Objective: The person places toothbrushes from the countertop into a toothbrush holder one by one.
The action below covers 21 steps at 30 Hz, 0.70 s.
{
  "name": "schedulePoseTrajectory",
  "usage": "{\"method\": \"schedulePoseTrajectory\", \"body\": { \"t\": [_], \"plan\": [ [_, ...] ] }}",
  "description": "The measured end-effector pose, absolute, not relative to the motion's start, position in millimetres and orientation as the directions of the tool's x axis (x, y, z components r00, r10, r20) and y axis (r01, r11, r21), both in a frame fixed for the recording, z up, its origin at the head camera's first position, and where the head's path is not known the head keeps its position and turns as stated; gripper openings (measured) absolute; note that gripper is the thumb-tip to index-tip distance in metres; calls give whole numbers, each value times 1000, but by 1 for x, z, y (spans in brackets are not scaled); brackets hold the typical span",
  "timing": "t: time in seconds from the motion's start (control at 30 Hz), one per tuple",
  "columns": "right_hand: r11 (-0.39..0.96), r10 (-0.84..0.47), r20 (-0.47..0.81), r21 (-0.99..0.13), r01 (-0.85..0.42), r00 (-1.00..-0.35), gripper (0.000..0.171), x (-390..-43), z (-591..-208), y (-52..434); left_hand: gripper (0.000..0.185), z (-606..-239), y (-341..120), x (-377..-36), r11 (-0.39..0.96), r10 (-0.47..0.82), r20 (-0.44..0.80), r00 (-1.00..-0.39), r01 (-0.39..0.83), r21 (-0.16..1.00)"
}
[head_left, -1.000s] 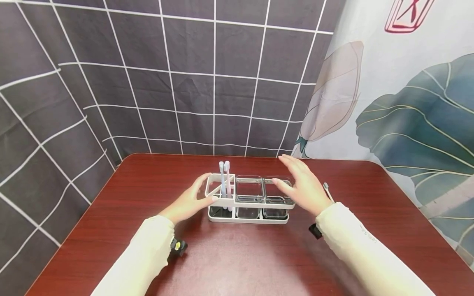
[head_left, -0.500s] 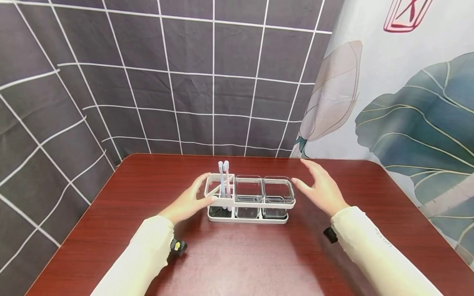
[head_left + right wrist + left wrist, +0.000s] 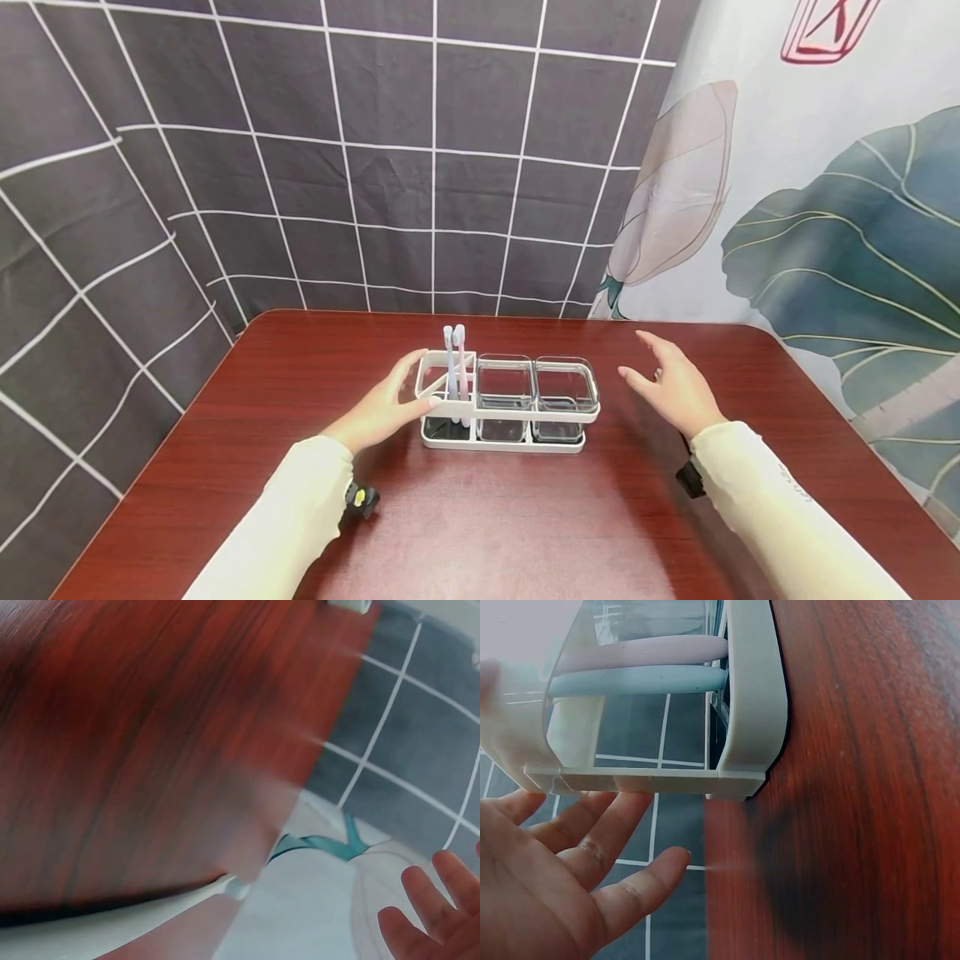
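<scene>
A white three-slot rack (image 3: 510, 411) stands mid-table. Its left slot holds two upright toothbrushes (image 3: 455, 367), one blue and one pink; the other slots hold two clear glass cups (image 3: 504, 387) (image 3: 564, 387). My left hand (image 3: 386, 408) rests at the rack's left end, fingers straight, thumb against the front rim. The left wrist view shows the open palm (image 3: 555, 877) beside the rack (image 3: 750, 697) and the toothbrushes (image 3: 645, 664). My right hand (image 3: 675, 387) hovers open to the right of the rack, apart from it and holding nothing. Only its fingertips (image 3: 431, 907) show in the right wrist view.
The dark red wooden table (image 3: 487, 517) has rounded corners. A grey grid-patterned cloth (image 3: 337, 167) hangs behind it and a leaf-print curtain (image 3: 825, 233) at the right. A slim white object (image 3: 150, 915) lies blurred on the table under my right wrist.
My right hand has drawn away to the right, from over the right glass cup to clear of the rack. My left hand and the rack have stayed put.
</scene>
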State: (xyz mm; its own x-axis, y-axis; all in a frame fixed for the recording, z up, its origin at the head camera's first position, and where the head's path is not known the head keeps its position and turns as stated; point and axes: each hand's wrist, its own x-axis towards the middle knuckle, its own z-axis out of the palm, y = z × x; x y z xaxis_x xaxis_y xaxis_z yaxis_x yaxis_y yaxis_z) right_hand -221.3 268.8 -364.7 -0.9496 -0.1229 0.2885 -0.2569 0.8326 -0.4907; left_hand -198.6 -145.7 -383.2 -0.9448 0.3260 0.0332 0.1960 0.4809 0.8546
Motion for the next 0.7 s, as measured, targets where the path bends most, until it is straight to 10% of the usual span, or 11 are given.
{"method": "schedulePoseTrajectory", "body": {
  "t": [0.7],
  "plan": [
    [819,-10,174,-564,-107,-985,70,-235,-382,306,77,-381,-145,-198,476,323,24,-946,185,860]
  ]
}}
